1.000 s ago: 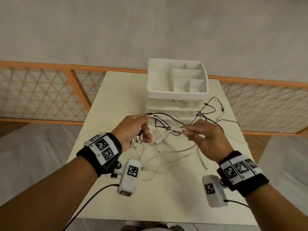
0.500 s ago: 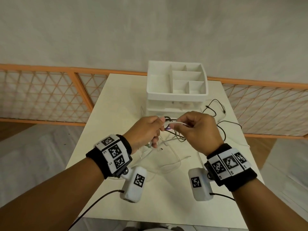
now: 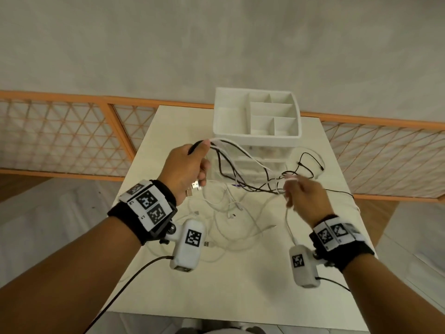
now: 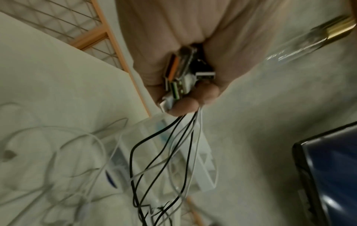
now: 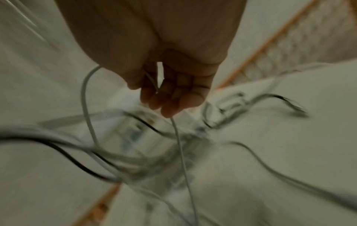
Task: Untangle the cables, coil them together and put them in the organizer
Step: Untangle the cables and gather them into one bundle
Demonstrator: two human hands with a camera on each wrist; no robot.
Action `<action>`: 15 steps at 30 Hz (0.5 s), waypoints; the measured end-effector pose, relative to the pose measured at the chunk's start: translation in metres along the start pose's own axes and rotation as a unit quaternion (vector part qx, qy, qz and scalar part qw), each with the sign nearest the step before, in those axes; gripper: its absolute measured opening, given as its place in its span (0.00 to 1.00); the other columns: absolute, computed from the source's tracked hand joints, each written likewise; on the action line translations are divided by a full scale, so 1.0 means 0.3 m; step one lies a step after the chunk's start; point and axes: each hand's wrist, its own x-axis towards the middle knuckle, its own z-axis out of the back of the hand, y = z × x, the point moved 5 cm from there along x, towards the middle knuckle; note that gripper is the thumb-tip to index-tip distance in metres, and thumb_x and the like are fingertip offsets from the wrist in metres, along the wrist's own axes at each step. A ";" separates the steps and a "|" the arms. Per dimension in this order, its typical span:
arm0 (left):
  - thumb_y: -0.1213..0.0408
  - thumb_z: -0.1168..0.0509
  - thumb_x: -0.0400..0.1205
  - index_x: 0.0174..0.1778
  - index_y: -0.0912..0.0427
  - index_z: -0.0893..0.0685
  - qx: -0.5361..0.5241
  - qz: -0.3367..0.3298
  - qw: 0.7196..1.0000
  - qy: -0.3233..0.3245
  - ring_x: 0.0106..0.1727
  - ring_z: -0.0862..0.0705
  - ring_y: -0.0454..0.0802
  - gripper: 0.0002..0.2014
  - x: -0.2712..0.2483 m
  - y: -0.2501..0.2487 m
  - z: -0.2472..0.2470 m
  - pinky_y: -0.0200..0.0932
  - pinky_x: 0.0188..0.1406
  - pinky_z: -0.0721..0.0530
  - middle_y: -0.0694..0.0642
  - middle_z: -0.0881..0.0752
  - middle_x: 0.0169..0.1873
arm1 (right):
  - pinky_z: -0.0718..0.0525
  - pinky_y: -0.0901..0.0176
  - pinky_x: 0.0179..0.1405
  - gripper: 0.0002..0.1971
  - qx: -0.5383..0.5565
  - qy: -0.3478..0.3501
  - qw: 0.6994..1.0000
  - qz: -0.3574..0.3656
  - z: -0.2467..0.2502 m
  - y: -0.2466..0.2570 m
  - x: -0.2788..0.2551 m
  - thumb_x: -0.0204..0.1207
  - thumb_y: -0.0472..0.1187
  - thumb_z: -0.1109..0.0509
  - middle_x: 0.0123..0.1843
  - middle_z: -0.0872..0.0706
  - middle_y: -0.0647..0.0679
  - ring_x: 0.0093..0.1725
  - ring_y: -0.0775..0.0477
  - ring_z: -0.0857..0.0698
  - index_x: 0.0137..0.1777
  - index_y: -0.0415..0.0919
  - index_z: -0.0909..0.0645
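My left hand (image 3: pixel 190 165) grips a bunch of black and white cables (image 3: pixel 243 165) above the table, with their USB plugs (image 4: pixel 179 81) sticking out of the fist. The strands sag to the right toward my right hand (image 3: pixel 298 189), which pinches one white cable (image 5: pixel 179 146) between thumb and fingers. More white cables (image 3: pixel 228 213) lie tangled on the table below both hands. The white organizer (image 3: pixel 257 138), with open top compartments and drawers under them, stands at the far middle of the table.
A thin black cable (image 3: pixel 310 162) loops on the table (image 3: pixel 240 285) right of the organizer. An orange lattice fence (image 3: pixel 72 131) runs behind the table. The table's edges drop off at left, right and front.
The hands, close together half a second ago, have pulled apart. The left rose and went left with the bunch; the right slid right and down along the white cable.
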 end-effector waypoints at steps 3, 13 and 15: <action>0.52 0.37 0.88 0.57 0.58 0.17 0.039 0.011 0.997 0.058 0.19 0.28 0.47 0.12 -0.005 0.065 -0.070 0.43 0.24 0.21 0.54 0.06 0.44 | 0.18 0.63 0.32 0.15 0.066 -0.013 0.985 0.157 0.082 0.292 -0.022 0.87 0.54 0.39 0.39 0.12 0.52 0.31 0.51 0.14 0.44 0.48 0.17; 0.48 0.39 0.87 0.50 0.59 0.17 0.074 0.087 0.991 -0.062 0.19 0.28 0.49 0.16 0.063 0.155 0.067 0.44 0.28 0.27 0.56 0.08 0.39 | 0.18 0.64 0.49 0.20 0.105 -0.244 0.936 0.230 0.380 0.422 0.038 0.76 0.58 0.26 0.65 0.21 0.58 0.56 0.59 0.16 0.63 0.52 0.24; 0.49 0.39 0.87 0.48 0.58 0.17 0.064 0.079 0.992 -0.080 0.17 0.28 0.48 0.15 0.071 0.144 0.089 0.41 0.25 0.27 0.54 0.09 0.38 | 0.16 0.57 0.53 0.26 0.064 -0.225 0.957 0.170 0.344 0.342 0.081 0.71 0.64 0.25 0.67 0.19 0.55 0.57 0.50 0.14 0.64 0.55 0.25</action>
